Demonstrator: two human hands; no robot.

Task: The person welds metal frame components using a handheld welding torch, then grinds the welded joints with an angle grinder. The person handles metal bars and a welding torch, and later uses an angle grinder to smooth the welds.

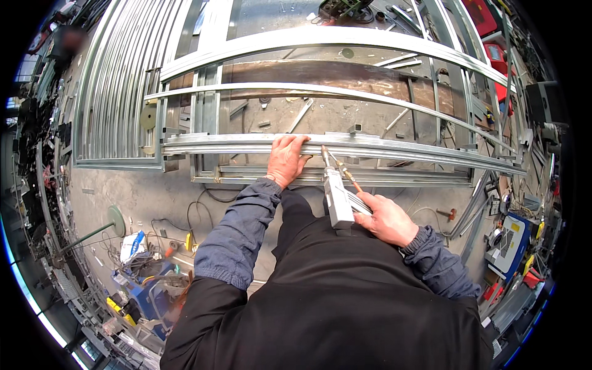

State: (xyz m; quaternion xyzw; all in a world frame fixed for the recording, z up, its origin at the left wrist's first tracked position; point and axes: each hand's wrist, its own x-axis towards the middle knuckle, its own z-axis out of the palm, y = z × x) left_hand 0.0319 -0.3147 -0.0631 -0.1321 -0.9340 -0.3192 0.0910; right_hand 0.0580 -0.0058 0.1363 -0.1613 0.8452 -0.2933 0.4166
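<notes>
My left hand [287,159] grips the long silver metal rails [394,147] in front of me, its fingers over the top edge and its thumb along the near side. My right hand [390,221] holds a welding gun [338,202] with a grey boxy body and a narrow nozzle. A thin tube with a brass-coloured fitting [346,174] runs beside the nozzle. The gun's tip meets or nearly meets the rails just right of my left hand; which, I cannot tell. My right fingers are partly hidden behind the gun.
A ribbed metal panel [126,80] stands at the far left. Curved bars [345,38] cross the frame beyond the rails. A brown beam [345,77] lies behind. Cables and a blue machine [151,296] are at lower left; a blue-and-white case [510,246] is at right.
</notes>
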